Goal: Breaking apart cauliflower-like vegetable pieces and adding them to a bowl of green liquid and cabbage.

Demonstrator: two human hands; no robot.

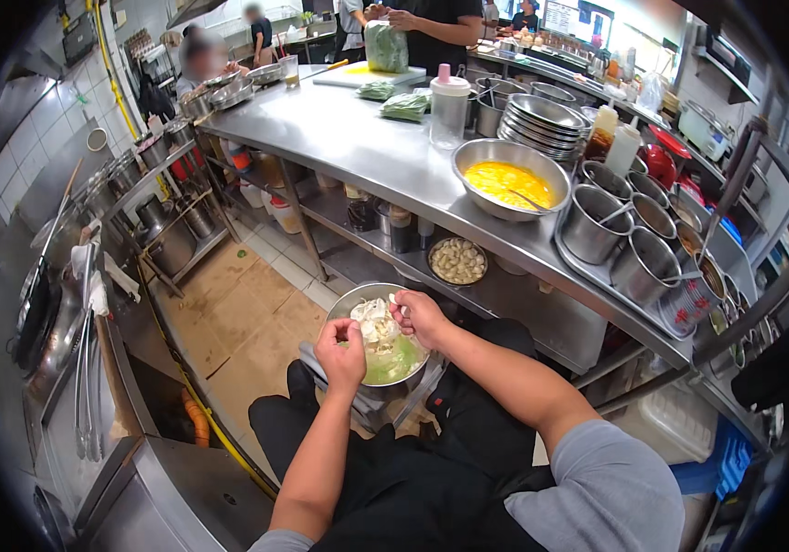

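Observation:
A round metal bowl (pixel 351 298) is in front of my lap, between my knees. Papery white skins, apparently garlic (pixel 375 319), are heaped at its far side, and the near part looks pale green and wet. Over the bowl's right rim, my right hand (pixel 423 320) pinches a small white piece (pixel 393 299), probably a garlic clove. My left hand (pixel 340 353) is over the left rim with its fingers curled; whether something is between them is hidden. Whole pale cloves fill a round bowl (pixel 458 261) on the low shelf just beyond.
A steel table (pixel 367 152) runs ahead, bearing a bowl of beaten egg (pixel 510 181), stacked metal plates (pixel 542 127) and several steel pots (pixel 598 221). At left are a stove counter (pixel 187 497) and hanging tongs (pixel 87 372). Across the table, a person handles a bag of greens (pixel 386 47).

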